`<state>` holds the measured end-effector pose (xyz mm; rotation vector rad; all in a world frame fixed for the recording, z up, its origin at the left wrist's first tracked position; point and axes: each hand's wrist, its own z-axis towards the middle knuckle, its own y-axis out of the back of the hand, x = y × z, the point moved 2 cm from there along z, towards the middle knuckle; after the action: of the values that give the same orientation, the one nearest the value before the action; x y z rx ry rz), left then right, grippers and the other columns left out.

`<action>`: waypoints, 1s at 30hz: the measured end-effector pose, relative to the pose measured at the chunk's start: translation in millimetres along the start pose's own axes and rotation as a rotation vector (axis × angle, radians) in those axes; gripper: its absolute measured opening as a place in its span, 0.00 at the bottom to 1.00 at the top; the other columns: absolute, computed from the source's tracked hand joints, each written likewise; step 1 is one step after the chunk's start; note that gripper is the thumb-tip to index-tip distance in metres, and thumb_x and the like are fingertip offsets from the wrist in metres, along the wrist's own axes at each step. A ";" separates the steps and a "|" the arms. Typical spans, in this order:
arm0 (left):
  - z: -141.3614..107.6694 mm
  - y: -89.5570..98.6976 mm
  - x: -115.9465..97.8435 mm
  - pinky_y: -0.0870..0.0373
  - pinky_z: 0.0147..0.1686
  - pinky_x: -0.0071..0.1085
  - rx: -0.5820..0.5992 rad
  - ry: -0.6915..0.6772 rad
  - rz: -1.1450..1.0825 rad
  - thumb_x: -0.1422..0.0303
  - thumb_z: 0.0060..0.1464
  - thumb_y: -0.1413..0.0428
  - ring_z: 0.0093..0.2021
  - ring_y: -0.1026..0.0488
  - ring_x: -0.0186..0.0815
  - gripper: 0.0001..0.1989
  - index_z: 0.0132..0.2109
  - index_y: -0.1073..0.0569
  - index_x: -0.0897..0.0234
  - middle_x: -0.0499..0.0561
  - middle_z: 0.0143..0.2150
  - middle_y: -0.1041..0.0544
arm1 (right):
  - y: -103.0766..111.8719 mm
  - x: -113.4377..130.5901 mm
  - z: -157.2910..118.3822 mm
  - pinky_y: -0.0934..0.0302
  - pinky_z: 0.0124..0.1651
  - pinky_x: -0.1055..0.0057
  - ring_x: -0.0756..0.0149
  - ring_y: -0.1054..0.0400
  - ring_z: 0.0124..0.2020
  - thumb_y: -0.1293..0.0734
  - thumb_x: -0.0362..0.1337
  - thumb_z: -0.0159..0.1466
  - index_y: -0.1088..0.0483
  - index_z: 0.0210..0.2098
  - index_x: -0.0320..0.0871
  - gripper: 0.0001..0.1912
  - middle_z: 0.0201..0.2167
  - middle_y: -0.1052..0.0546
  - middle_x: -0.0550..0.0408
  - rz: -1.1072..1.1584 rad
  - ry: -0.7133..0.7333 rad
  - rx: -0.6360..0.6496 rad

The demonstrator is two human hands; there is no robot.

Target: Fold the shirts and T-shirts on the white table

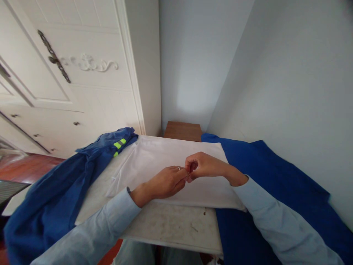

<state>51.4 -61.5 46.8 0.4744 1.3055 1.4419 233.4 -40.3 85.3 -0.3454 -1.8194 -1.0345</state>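
Observation:
My left hand [170, 181] and my right hand [202, 165] meet fingertip to fingertip over a white cloth [154, 151]. Both are closed in a pinch. Something tiny and pale shows between the fingertips, too small to name. A ring sits on a finger of my left hand. The white cloth lies spread flat, with wrinkles and folds along its left side, and covers much of the worn white table [176, 221].
Left on the table lies a dark blue garment [79, 173] with yellow-green reflective strips, hanging over the edge. Bright blue cloth [256, 165] drapes over the right side. Behind stand a brown wooden box-like piece [182, 130], a white wardrobe [96, 92] and grey walls.

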 end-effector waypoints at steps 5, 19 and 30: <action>0.6 -4.0 2.2 0.32 0.42 0.31 -0.018 0.003 0.032 0.74 0.62 0.53 0.38 0.26 0.35 0.08 0.42 0.30 0.63 0.52 0.37 0.23 | -3.0 -0.9 2.8 0.36 0.33 0.70 0.65 0.26 0.30 0.24 0.34 0.47 0.26 0.27 0.43 0.10 0.25 0.21 0.59 -0.022 -0.020 -0.007; -6.1 9.4 6.9 0.32 0.35 0.25 -0.288 -0.014 -0.181 0.73 0.58 0.45 0.32 0.28 0.29 0.03 0.41 0.29 0.63 0.47 0.35 0.23 | 7.1 -6.8 3.8 0.39 0.32 0.74 0.70 0.30 0.28 0.21 0.39 0.49 0.26 0.30 0.40 0.14 0.27 0.22 0.59 0.132 0.021 0.056; -4.2 8.0 3.9 0.28 0.37 0.25 -0.422 -0.018 -0.350 0.73 0.56 0.42 0.36 0.24 0.29 0.06 0.34 0.32 0.63 0.48 0.36 0.22 | 5.7 -10.7 6.4 0.38 0.33 0.72 0.68 0.28 0.30 0.20 0.39 0.47 0.26 0.31 0.40 0.17 0.28 0.21 0.57 0.165 -0.018 0.107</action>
<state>43.1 -58.5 51.1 -0.0217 0.9734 1.3594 238.2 -29.8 77.9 -0.4335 -1.8205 -0.8195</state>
